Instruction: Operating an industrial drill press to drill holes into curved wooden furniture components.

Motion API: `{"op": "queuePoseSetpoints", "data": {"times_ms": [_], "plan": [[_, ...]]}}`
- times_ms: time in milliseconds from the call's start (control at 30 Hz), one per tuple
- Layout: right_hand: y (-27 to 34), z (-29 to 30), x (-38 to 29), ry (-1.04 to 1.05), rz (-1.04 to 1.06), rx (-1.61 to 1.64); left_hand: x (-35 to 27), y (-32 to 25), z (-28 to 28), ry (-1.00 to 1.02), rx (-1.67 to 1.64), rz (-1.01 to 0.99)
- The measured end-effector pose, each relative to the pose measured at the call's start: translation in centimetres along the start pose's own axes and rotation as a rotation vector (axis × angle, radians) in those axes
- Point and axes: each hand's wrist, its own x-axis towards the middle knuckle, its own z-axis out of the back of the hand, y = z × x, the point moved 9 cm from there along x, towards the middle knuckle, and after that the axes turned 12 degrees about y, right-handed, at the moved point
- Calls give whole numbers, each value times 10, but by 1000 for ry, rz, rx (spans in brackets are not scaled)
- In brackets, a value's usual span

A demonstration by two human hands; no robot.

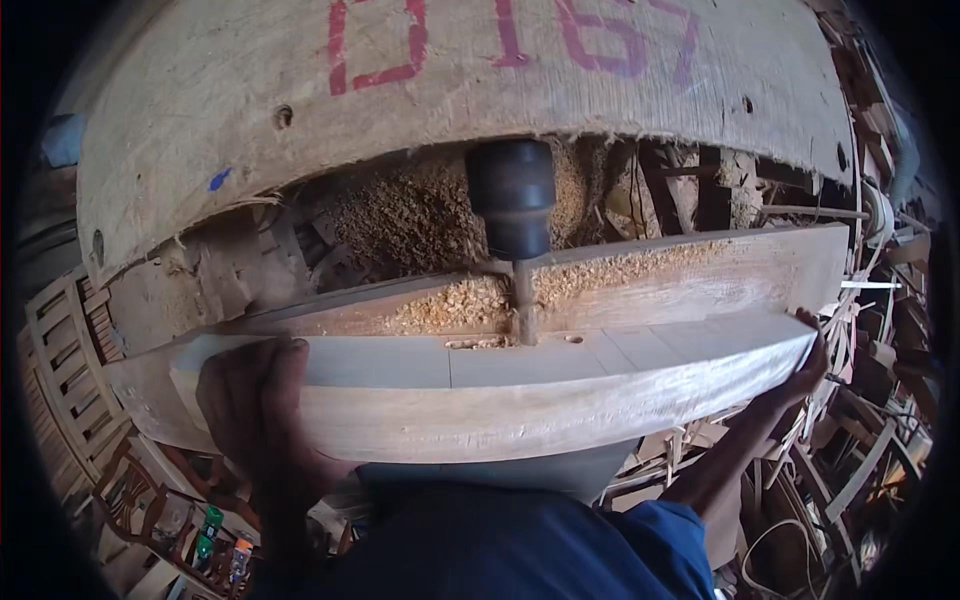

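A thick, pale timber workpiece lies crosswise before me, with thin lines marked across its upper face. My left hand grips its left end, thumb on the upper face. Around the far right end wraps my right hand, its fingers partly hidden by the wood. A dark drill chuck holds a drill bit, blurred as if spinning, whose tip meets the upper face. Left of the bit is a slot with chips in it; to its right is a small round hole.
Behind the workpiece stands a wooden board strewn with wood shavings. A large wooden panel with painted marks overhangs the chuck. Scrap wood is heaped at right. Slatted wooden frames and a wooden chair are at left.
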Motion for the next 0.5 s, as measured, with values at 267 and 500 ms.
{"op": "queuePoseSetpoints", "data": {"times_ms": [267,500], "plan": [[12,-10,-42,-120,-121,65,13,4,3,117,58,-4],[-12,6,-13,-59,-193,187,-4,21,-8,130,114,110]]}}
